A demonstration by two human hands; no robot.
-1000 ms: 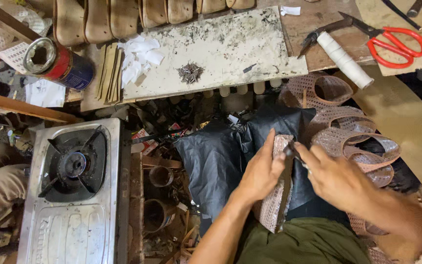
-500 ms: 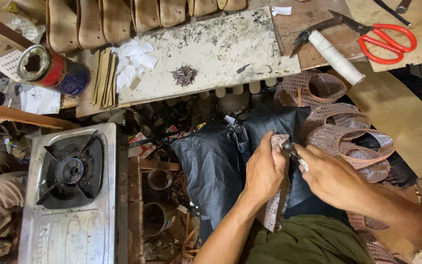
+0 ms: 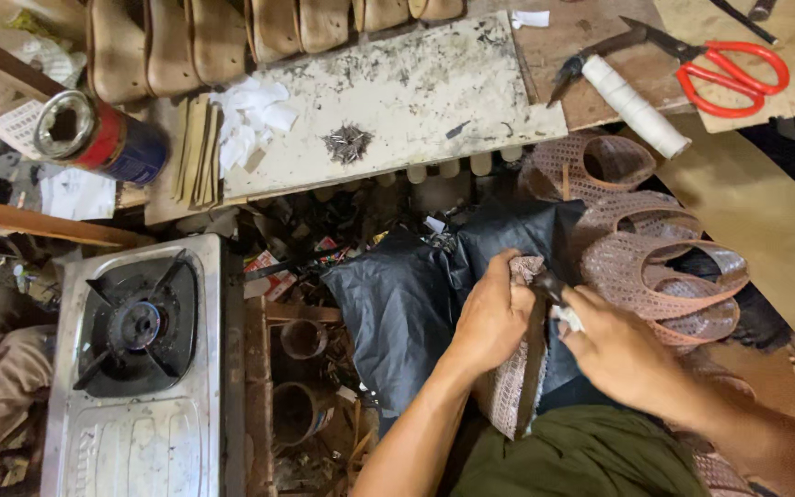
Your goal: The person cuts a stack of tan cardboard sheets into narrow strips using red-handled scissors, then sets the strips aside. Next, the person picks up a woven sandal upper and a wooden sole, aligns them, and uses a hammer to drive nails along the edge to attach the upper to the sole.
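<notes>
The left hand (image 3: pixel 492 317) lies closed over a woven shoe upper (image 3: pixel 508 396) on the person's lap, with the fingers curled around its top edge. The right hand (image 3: pixel 620 354) is just beside it, and its fingers grip a dark tool (image 3: pixel 537 350) that goes along the upper; a small white piece shows at the fingertips. Under both hands lies a black sheet (image 3: pixel 407 304), which covers the knees. To the right of it, a pile of similar woven uppers (image 3: pixel 655 267) is stacked, touching each other. To the left, a steel gas stove (image 3: pixel 140 368) stands low, and between it and the sheet there are tins and scrap that crowd the gap. Farther away, a stained white board (image 3: pixel 416 92) carries a little heap of nails (image 3: pixel 347 143) and white paper scraps (image 3: pixel 250 115). A red and blue can (image 3: pixel 98 138) lies at its left. Beyond, brown soles (image 3: pixel 232 32) stand in a row, and red scissors (image 3: pixel 733 69) and a white roll (image 3: pixel 635 106) rest on a wooden bench (image 3: pixel 600 55).
</notes>
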